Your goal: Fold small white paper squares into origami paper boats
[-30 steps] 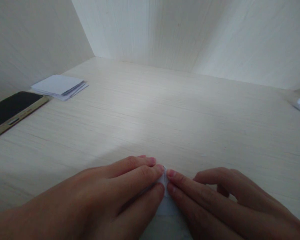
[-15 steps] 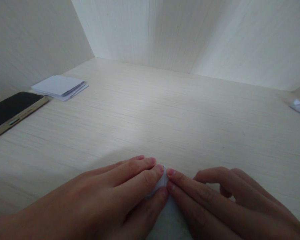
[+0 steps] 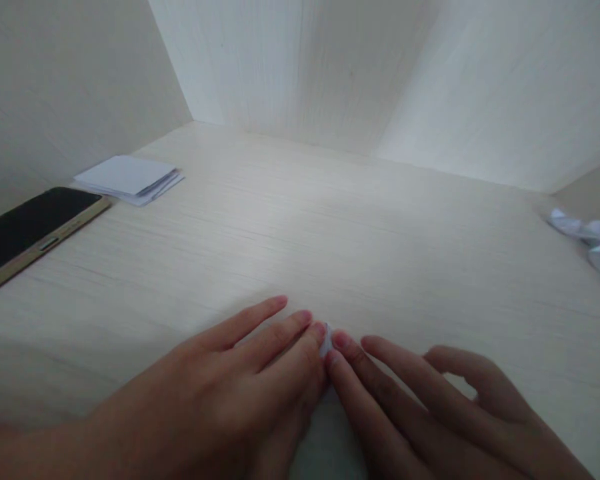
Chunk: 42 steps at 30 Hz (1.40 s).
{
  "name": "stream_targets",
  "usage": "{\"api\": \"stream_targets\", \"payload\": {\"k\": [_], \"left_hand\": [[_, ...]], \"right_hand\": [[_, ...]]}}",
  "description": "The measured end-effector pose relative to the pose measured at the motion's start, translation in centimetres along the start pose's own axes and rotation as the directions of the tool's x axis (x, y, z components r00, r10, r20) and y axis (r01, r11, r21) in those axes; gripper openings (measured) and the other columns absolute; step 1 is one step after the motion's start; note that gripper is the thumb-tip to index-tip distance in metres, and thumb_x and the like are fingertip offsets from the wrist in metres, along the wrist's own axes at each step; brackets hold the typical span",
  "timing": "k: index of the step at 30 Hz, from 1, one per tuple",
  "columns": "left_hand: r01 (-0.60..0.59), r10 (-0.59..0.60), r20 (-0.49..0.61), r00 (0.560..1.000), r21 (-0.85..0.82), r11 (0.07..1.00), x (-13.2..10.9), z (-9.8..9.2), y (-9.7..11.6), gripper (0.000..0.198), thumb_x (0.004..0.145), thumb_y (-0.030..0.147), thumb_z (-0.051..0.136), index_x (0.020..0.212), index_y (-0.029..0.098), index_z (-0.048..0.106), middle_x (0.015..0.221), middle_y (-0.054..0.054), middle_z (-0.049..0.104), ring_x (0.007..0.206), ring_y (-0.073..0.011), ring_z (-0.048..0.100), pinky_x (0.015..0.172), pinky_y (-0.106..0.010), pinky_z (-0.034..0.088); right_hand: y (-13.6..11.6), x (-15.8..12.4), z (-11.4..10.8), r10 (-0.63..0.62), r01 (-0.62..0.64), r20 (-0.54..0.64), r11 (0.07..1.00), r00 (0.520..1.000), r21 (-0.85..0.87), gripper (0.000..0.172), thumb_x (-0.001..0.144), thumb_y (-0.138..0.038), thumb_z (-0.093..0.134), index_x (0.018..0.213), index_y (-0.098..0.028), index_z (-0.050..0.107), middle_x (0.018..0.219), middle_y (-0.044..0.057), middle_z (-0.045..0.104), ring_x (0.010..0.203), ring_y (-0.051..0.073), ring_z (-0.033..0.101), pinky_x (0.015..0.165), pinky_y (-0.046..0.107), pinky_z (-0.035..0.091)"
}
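Folded paper (image 3: 327, 340) is gripped between left hand (image 3: 220, 387) and right hand (image 3: 460, 430), presumably for steadiness on the bench (image 3: 340, 233).

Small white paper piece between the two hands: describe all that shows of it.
The white piece looks like paper, probably folded, and shows only as a small sliver with a narrow tip pointing away from the person. It sits low in the view, near the middle, at the tabletop. Fingertips of the left hand border it on one side and those of the right hand on the other, apparently touching it. The rest is hidden, so its full shape cannot be told.
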<state>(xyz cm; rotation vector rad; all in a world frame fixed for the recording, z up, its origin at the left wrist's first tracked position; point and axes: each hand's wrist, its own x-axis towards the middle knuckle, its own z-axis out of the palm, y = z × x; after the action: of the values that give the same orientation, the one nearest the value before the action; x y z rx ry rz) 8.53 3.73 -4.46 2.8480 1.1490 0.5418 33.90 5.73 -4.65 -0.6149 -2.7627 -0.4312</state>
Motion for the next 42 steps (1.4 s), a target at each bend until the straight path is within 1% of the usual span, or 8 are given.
{"api": "stream_targets", "payload": {"k": [7,14,20,24,29,36,39,42], "left_hand": [[-0.138,0.131,0.069,0.989,0.097,0.986,1.5,-1.2,0.9,0.041,0.101,0.019,0.041,0.121,0.008,0.075,0.123,-0.015,0.076,0.116,-0.0322,0.070,0.111,-0.049,0.053],[-0.092,0.079,0.110,0.991,0.126,0.988,1.5,-1.5,0.7,0.040,0.106,0.026,0.044,0.126,0.006,0.072,0.147,-0.024,0.058,0.144,-0.0375,0.049,0.116,-0.051,0.046],[-0.138,0.134,0.109,0.985,0.029,0.990,1.4,-1.2,0.1,0.036,0.103,0.021,0.048,0.126,0.005,0.070,0.140,-0.021,0.066,0.137,-0.0321,0.058,0.120,-0.052,0.044],[-0.079,0.081,0.041,0.996,-0.043,0.996,1.5,-0.8,-0.4,0.042,0.110,0.024,0.034,0.124,0.008,0.071,0.133,-0.015,0.073,0.128,-0.0244,0.066,0.121,-0.048,0.043],[-0.086,0.086,0.010,0.996,-0.007,0.996,2.1,0.3,-1.1,0.042,0.110,0.027,0.033,0.118,0.013,0.071,0.124,-0.014,0.076,0.117,-0.0249,0.069,0.110,-0.045,0.052],[-0.091,0.092,0.044,0.995,-0.013,0.996,2.2,0.6,-1.2,0.039,0.109,0.027,0.034,0.118,0.017,0.071,0.123,-0.013,0.073,0.120,-0.0255,0.065,0.115,-0.049,0.045],[-0.061,0.064,0.099,0.993,-0.037,0.997,2.3,0.2,-0.9,0.031,0.108,0.028,0.044,0.120,0.017,0.070,0.128,-0.012,0.070,0.124,-0.0260,0.063,0.116,-0.054,0.043],[0.001,0.010,0.171,0.985,-0.066,0.998,3.4,-0.6,-0.8,0.029,0.101,0.037,0.062,0.122,0.016,0.068,0.127,-0.011,0.068,0.116,-0.0262,0.066,0.103,-0.052,0.053]], "right_hand": [[-0.8,-1.5,-2.5,0.047,-0.043,0.088,0.998,0.995,-0.046,0.042,0.100,-0.010,0.039,0.127,-0.014,0.071,0.129,0.007,0.077,0.110,0.024,0.072,0.087,0.046,0.057],[-3.6,-0.4,-3.5,0.284,-0.288,0.110,0.957,0.953,0.024,0.035,0.103,-0.023,0.051,0.132,-0.013,0.069,0.127,0.011,0.077,0.110,0.026,0.070,0.106,0.051,0.045],[-5.6,1.2,-4.6,0.425,-0.435,0.217,0.901,0.878,-0.006,0.042,0.104,-0.027,0.046,0.134,-0.005,0.066,0.129,0.019,0.074,0.115,0.032,0.067,0.114,0.054,0.035],[-7.1,1.6,-4.7,0.490,-0.493,0.183,0.869,0.852,-0.033,0.039,0.103,-0.027,0.047,0.132,-0.007,0.066,0.126,0.017,0.075,0.117,0.032,0.066,0.118,0.054,0.028],[-8.4,2.3,-4.0,0.591,-0.590,0.191,0.805,0.784,-0.065,0.045,0.101,-0.036,0.050,0.130,-0.006,0.067,0.122,0.018,0.076,0.115,0.036,0.065,0.119,0.060,0.023],[-9.0,3.1,-4.0,0.657,-0.656,0.172,0.751,0.734,-0.072,0.046,0.098,-0.040,0.053,0.128,-0.009,0.070,0.123,0.018,0.075,0.118,0.037,0.063,0.119,0.062,0.022],[-9.6,3.1,-3.9,0.686,-0.685,0.166,0.725,0.709,-0.071,0.045,0.099,-0.039,0.051,0.128,-0.010,0.069,0.124,0.017,0.075,0.119,0.037,0.062,0.119,0.063,0.023],[-10.7,3.0,-3.5,0.727,-0.726,0.140,0.684,0.672,-0.070,0.046,0.103,-0.037,0.045,0.135,-0.011,0.064,0.132,0.018,0.071,0.124,0.036,0.060,0.117,0.063,0.028]]}}
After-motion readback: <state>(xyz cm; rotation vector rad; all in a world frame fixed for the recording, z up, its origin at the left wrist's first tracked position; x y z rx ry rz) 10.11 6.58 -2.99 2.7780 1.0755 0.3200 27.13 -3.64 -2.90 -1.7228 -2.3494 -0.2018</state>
